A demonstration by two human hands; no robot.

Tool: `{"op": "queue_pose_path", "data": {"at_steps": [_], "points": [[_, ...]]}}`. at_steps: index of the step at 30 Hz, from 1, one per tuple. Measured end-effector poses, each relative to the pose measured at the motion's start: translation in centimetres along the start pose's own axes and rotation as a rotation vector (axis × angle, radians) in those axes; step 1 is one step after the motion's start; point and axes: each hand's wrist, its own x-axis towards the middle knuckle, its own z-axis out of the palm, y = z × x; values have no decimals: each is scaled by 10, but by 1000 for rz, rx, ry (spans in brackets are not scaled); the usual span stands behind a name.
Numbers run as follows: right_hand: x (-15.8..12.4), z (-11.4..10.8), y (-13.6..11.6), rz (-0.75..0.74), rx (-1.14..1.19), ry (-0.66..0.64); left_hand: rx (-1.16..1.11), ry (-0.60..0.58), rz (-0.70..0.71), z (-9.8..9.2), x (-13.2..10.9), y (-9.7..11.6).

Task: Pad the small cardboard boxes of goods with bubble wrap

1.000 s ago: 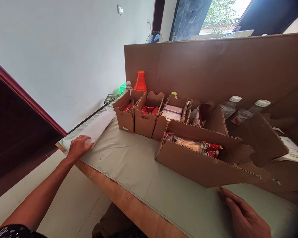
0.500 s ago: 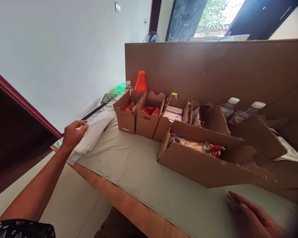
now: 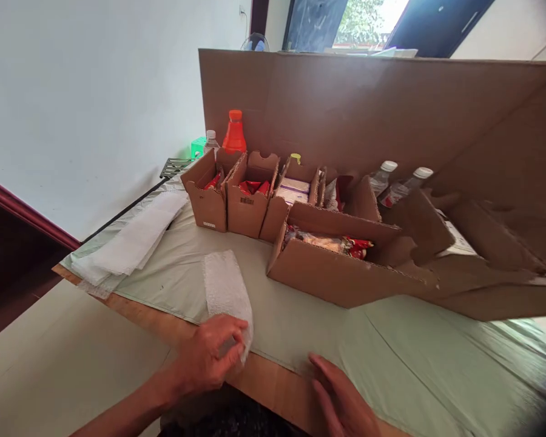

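Pinched in my left hand (image 3: 216, 352) is the near end of a white bubble wrap sheet (image 3: 227, 282). The sheet's far part rests on the green cloth in front of me. My right hand (image 3: 343, 397) hovers at the table's near edge, fingers apart and holding nothing, to the right of the sheet. Farther left, a stack of similar white sheets (image 3: 139, 233) lies along the table's left side. Nearest beyond the hands stands a long cardboard box (image 3: 327, 279) with red and clear snack packets (image 3: 327, 243) inside.
Narrow cardboard boxes (image 3: 246, 215) line up at the back, holding red packets and white packs (image 3: 295, 189). Behind them are an orange bottle (image 3: 235, 133) and clear bottles with white caps (image 3: 384, 176). A tall cardboard panel (image 3: 346, 103) closes off the far side.
My left hand has come from the stack at the left to the table's front, bringing one bubble wrap sheet. My right hand appears closer to the middle. The view has shifted right.
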Motion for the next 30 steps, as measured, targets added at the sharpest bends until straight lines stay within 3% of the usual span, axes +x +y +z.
{"op": "queue_pose_path", "data": {"at_steps": [3,6,9,14,17,20,25,30], "points": [[33,20,-29,-169,-88,-13,-56,-89,37,23,-15,11],[56,32,-51,-250,-117,-125,-99,-106,30,30,-21,20],[61,35,-60,-257,-47,-206,-134,-123,16,24,-25,23],[47,32,-62,-83,160,-155,-170,-179,-121,0,-41,16],[39,31,-65,83,243,-140,-94,-99,-225,0,-46,9],[36,31,-71,156,277,-139,-65,-4,-290,14,-43,3],[41,32,-76,227,275,-121,11,125,-285,32,-33,-4],[54,44,-75,253,63,-64,189,212,-238,37,-27,-11]]}}
